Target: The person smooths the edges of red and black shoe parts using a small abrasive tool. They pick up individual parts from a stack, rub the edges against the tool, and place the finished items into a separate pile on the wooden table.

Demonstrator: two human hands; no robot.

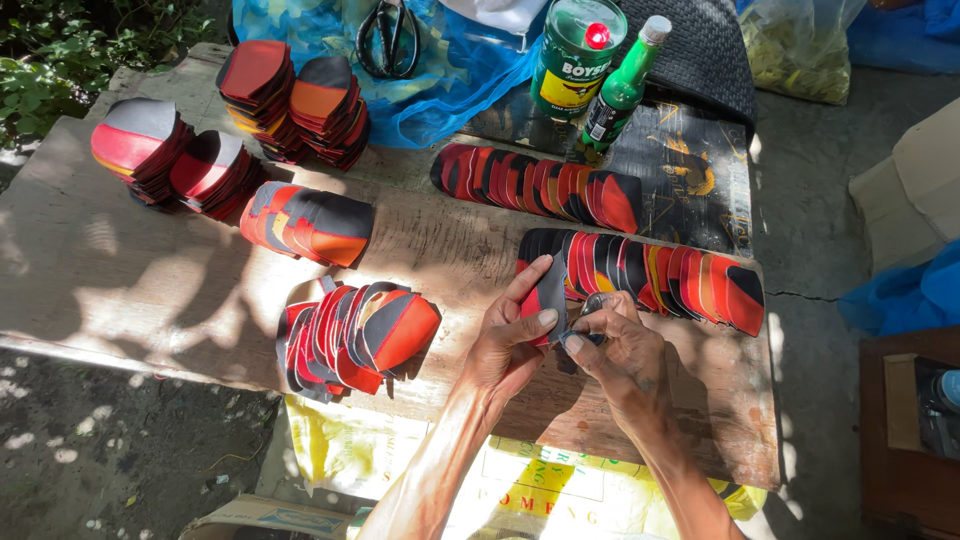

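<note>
Hands meet at the table's (pixel 120 290) near edge: the left hand (pixel 510 340) pinches a grey-and-red cut piece (pixel 550 295) upright, just before a fanned row of pieces (pixel 680 275). The right hand (pixel 620 350) curls shut around something small, mostly hidden by its fingers.

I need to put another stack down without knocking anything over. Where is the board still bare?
The widest bare wood lies at the left, below the two outer stacks and left of the fanned pile. A smaller patch sits between the upper row and that pile. Around the left hand, right hand and long row it is crowded.
</note>
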